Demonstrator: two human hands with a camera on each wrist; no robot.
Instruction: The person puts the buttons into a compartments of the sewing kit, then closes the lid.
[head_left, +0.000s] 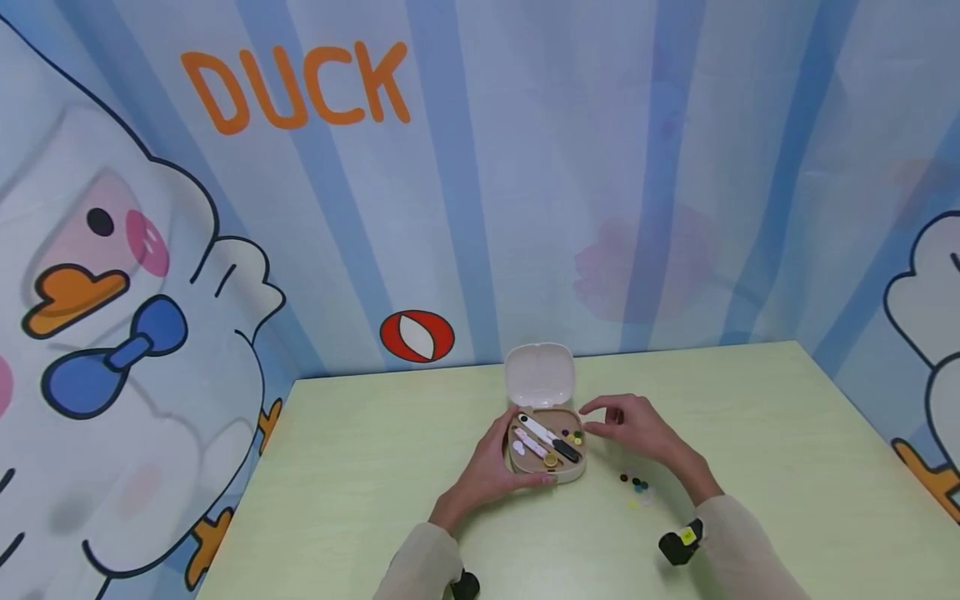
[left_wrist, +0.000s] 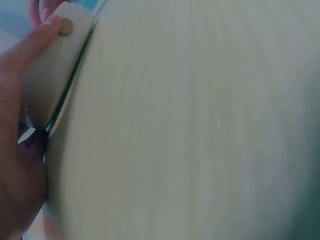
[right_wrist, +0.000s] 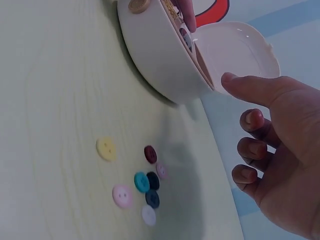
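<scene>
A small cream sewing kit box [head_left: 572, 476] stands on the table with its white lid [head_left: 540, 375] raised at the back. My left hand [head_left: 487, 462] grips its left side, thumb along the front by the round knob [left_wrist: 65, 26]. Inside lie a white pen-like tool [head_left: 536, 427] with a black end, a pinkish stick [head_left: 530, 442] and several small buttons [head_left: 573, 437] in the right compartment. At the box's right rim hovers my right hand [head_left: 633, 425], thumb and forefinger apart, the other fingers loosely bent, nothing between them. Several loose buttons [right_wrist: 142, 182] lie on the table below it.
The pale wooden table [head_left: 360, 467] ends at the back against a blue striped curtain [head_left: 525, 167] with duck pictures. A black wrist device [head_left: 681, 543] sits at my right cuff, another [head_left: 466, 586] at my left.
</scene>
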